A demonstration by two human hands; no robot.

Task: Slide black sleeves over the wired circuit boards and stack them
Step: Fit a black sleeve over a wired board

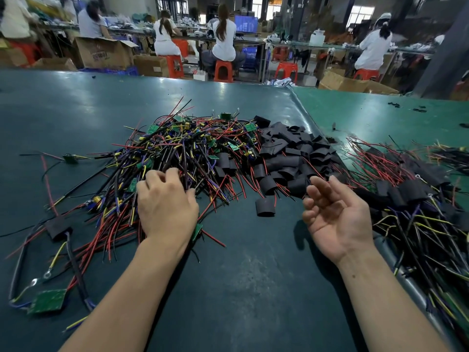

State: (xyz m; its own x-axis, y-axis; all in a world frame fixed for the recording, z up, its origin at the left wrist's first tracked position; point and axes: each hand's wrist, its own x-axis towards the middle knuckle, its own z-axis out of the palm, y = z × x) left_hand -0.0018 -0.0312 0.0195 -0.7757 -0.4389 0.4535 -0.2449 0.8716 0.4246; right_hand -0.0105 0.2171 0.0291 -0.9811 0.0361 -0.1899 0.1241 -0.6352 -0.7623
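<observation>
A factory assembly hall: seated workers in white tops (224, 34) on orange plastic stools (223, 70) at long benches, among open cardboard cartons (102, 52).

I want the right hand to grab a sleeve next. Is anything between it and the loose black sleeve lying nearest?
Nothing visible. The right hand hangs open, palm up, and only bare table separates it from the loose black sleeve.

Bright, even overhead light. Soft glare patches on the worktop (162, 82) far edge. Faint shadows under the forearms. Background workers blurred. Wide-angle bending at frame edges; foreground sharp.
</observation>
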